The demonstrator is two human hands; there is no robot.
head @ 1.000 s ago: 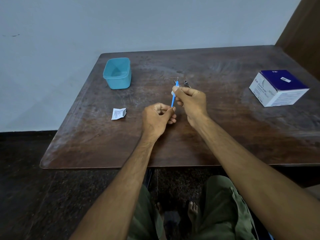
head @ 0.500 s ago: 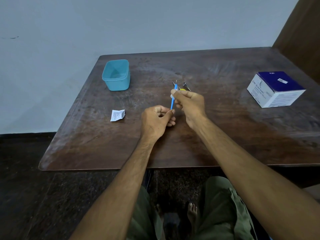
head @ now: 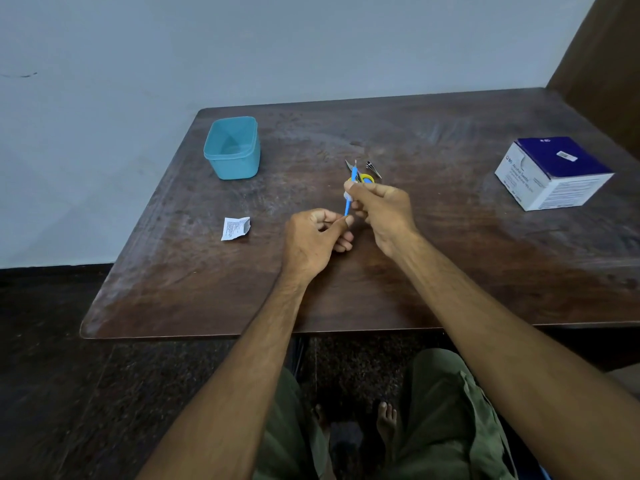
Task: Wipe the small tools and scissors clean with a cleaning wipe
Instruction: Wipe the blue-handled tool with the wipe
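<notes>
Left hand pinched the bottom of the slim blue plastic-handled tool, steadying it over the dark wooden bench. Right hand had its grip curled round the shaft, probably with the wipe, though that's hidden. Yellow-handled scissors lay just behind.

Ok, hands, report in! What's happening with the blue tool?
Left hand pinches blue tool low. Right hand grips it higher, white wipe there. Nothing blocking.

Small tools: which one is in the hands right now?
The blue-handled tool: left hand pinches its lower end, right hand grips its middle. The yellow-handled scissors and dark metal tool lie on the table.
</notes>
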